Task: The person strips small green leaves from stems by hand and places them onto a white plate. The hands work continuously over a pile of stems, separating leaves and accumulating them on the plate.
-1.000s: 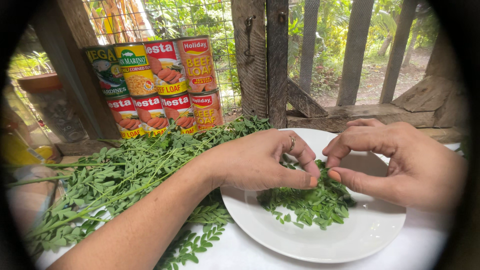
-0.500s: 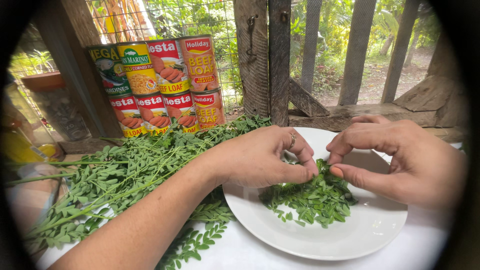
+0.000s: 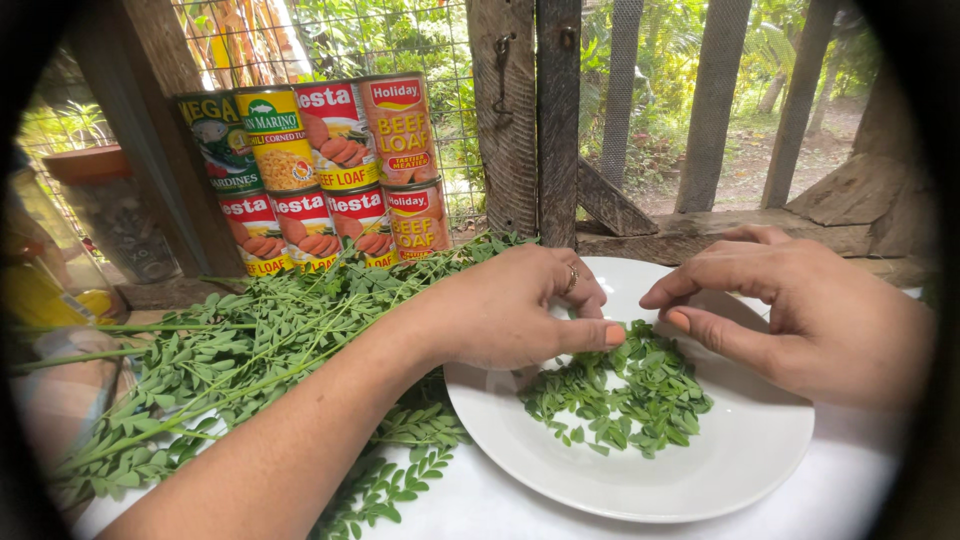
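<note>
Leaves (image 3: 620, 390) on plate (image 3: 740, 470), under fingers (image 3: 600, 335)

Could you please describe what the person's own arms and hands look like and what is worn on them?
Both arms are bare, with no sleeves, gloves or watch in view. The left hand wears a slim gold-coloured ring on one finger. The right hand shows no ring. The fingernails on both hands are short, with an orange-pink tint.
</note>
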